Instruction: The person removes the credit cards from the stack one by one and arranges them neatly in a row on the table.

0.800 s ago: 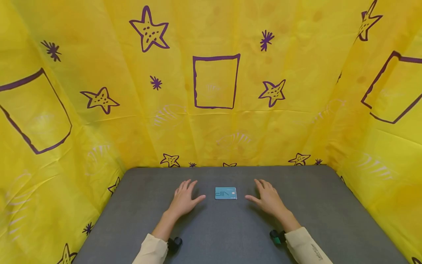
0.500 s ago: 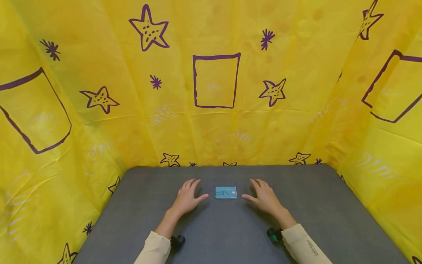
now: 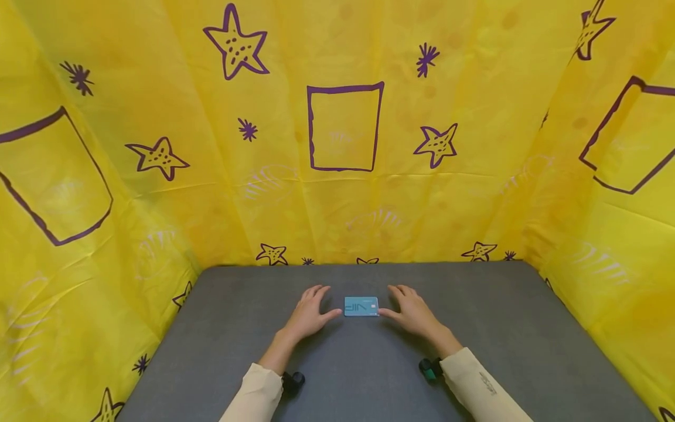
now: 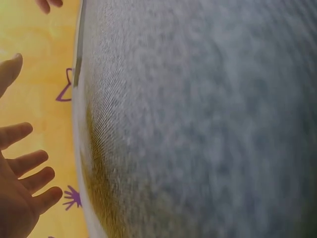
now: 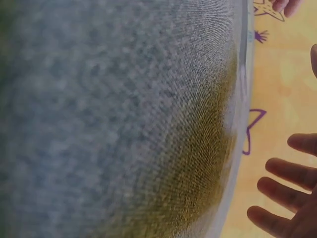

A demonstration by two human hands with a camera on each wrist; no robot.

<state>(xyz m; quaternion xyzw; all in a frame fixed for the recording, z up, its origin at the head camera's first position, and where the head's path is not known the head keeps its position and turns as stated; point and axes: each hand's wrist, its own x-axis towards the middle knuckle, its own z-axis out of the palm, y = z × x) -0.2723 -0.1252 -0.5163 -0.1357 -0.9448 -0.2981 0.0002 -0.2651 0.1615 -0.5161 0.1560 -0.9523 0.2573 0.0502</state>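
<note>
A teal bank card with large dark letters and a small chip lies flat on the grey table, between the two hands. My left hand is just left of the card, fingers spread and thumb pointing toward its edge. On the other side my right hand has its thumb tip at or very near the card's right edge; touch cannot be made out. Neither hand grips anything. In the left wrist view the left hand's fingers are loosely extended, and the right hand's fingers look alike in the right wrist view.
The dark grey tabletop spreads around the card. Yellow cloth printed with purple stars and squares hangs behind it and along both sides. A dark camera strap sits on each wrist, below the cream sleeves.
Both hands have moved inward toward the card, the left one rightward and the right one leftward. The card has stayed in place on the table.
</note>
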